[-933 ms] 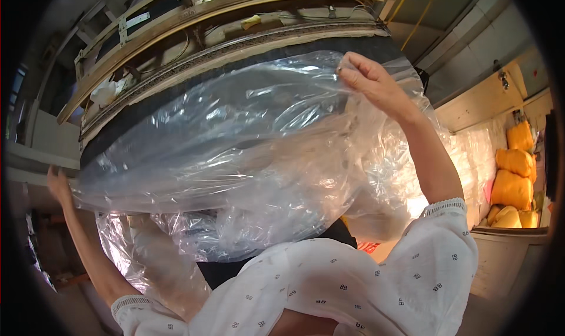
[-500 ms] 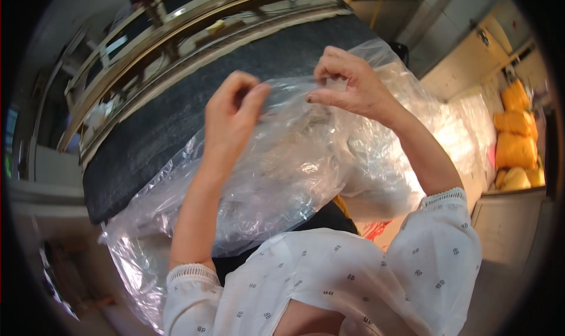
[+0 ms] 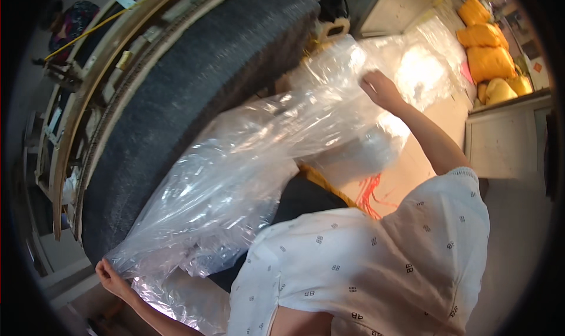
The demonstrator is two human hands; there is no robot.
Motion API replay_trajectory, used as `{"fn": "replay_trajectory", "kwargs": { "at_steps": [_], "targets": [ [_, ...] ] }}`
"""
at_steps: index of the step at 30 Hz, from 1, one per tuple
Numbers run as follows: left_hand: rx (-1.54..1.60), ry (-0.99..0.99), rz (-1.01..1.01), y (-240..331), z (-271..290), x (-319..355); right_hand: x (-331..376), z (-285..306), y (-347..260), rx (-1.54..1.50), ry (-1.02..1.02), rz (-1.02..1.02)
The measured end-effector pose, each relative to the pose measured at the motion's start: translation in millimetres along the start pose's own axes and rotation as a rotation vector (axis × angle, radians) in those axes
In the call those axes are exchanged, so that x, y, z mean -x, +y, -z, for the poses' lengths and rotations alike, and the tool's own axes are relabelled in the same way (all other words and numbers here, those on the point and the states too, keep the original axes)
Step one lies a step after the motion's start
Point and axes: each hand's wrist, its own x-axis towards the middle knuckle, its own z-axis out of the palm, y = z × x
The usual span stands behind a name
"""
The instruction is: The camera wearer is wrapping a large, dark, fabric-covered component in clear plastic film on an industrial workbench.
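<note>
Clear plastic bag (image 3: 247, 177) stretched wide over the dark grey slab (image 3: 194, 95) — left hand (image 3: 110, 275) pinching its lower corner, right hand (image 3: 381, 89) gripping the far end, hands well apart; risk: thin film tears or slips from the left pinch if pulled tighter

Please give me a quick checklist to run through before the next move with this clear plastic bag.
1. Left hand grips the clear plastic bag at its lower corner: ok.
2. Right hand holds the bag's far end: ok, though its fingers are partly hidden by the film.
3. Bag stretched out between both hands: ok, still wrinkled.
4. Bag lies over the dark grey padded slab: ok.
5. Bag mouth open: cannot tell.
6. Film free of tears: cannot tell.
</note>
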Motion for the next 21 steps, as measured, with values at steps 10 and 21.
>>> {"fn": "replay_trajectory", "kwargs": {
  "at_steps": [10,21],
  "targets": [
    [-0.115,0.017,0.020,-32.5,10.7,-9.4,62.4,-83.1,-26.6,0.430,-0.948,0.137],
    [-0.292,-0.042,0.057,-146.3,28.4,-31.4,69.3,-22.4,69.5,0.160,-0.283,-0.365]
  ]
}}
